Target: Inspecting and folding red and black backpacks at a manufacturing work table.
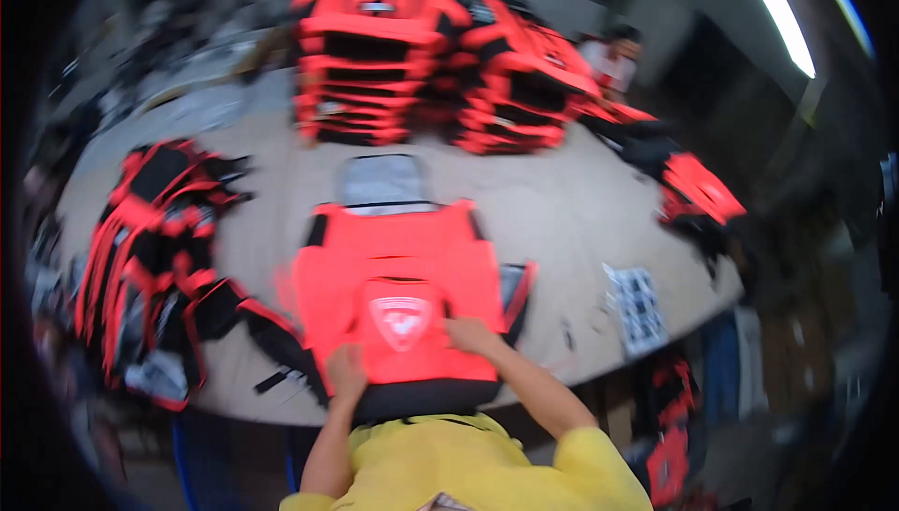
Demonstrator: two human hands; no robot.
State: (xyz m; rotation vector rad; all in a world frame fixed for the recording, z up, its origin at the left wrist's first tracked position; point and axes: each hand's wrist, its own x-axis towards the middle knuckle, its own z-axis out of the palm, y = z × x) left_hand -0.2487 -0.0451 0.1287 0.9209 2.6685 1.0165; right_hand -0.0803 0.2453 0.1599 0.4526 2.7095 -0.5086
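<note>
A bright orange-red backpack [328, 267] with a black bottom lies flat on the table in front of me. A white shield-shaped emblem [403, 320] marks its front pocket. My left hand [347, 372] is closed on the fabric at the pocket's lower left. Over at the pocket's right side, my right hand [470, 335] is closed on the fabric as well. Fingertips of both hands are partly hidden and blurred. A grey flap with dark edging [382, 180] sticks out beyond the backpack's far end.
Tall stacks of red and black backpacks [365, 61] stand at the table's far side, with a person [613, 59] behind them. More backpacks [150, 258] pile up at the left. A printed sheet [637, 310] lies at the right; another backpack [698, 188] rests by the right edge.
</note>
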